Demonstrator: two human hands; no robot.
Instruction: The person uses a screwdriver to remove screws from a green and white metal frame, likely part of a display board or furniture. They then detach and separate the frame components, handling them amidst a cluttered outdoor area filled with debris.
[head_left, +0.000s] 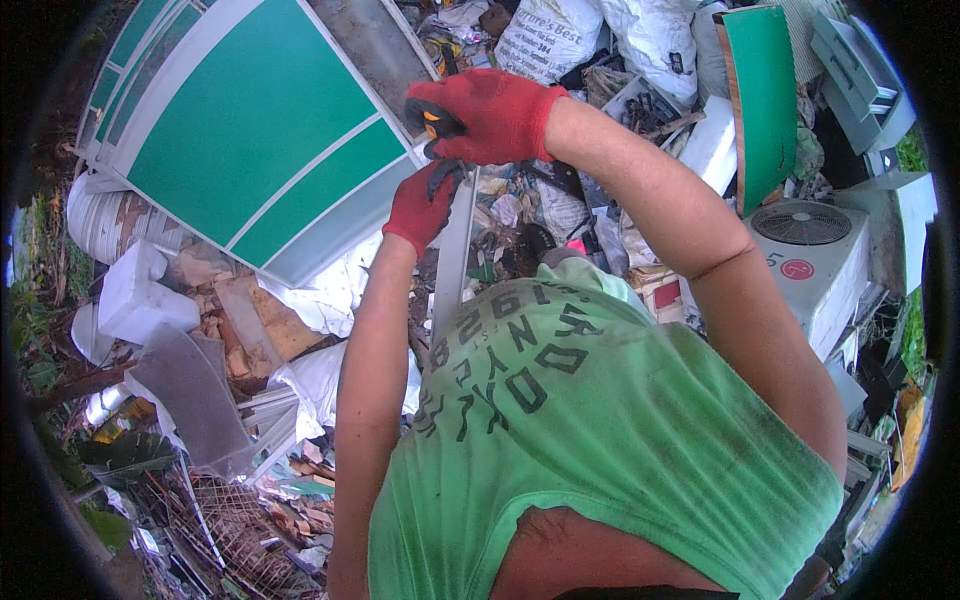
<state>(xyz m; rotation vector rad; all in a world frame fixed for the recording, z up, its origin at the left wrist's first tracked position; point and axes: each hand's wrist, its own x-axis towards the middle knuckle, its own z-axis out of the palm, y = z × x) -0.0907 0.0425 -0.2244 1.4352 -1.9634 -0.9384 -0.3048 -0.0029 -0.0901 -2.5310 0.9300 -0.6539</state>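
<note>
A large green panel [270, 110] in a pale metal frame leans at the upper left. My right hand [495, 115], in a red glove with dark fingertips, is wrapped round a tool with a black-and-orange handle [433, 122] near the frame's right corner. The tool's working end is hidden. Just below, my left hand [422, 205], gloved alike, has its fingers closed at the top of a pale metal bar [453, 250]. The bar slopes down from there toward my green shirt.
Mixed scrap lies all around. White sacks [550, 38] are at the top, a green board [765, 105] stands upper right, and an air-conditioner unit [820, 270] is below it. At left are a white foam block [150, 295] and a grey mesh sheet [190, 395].
</note>
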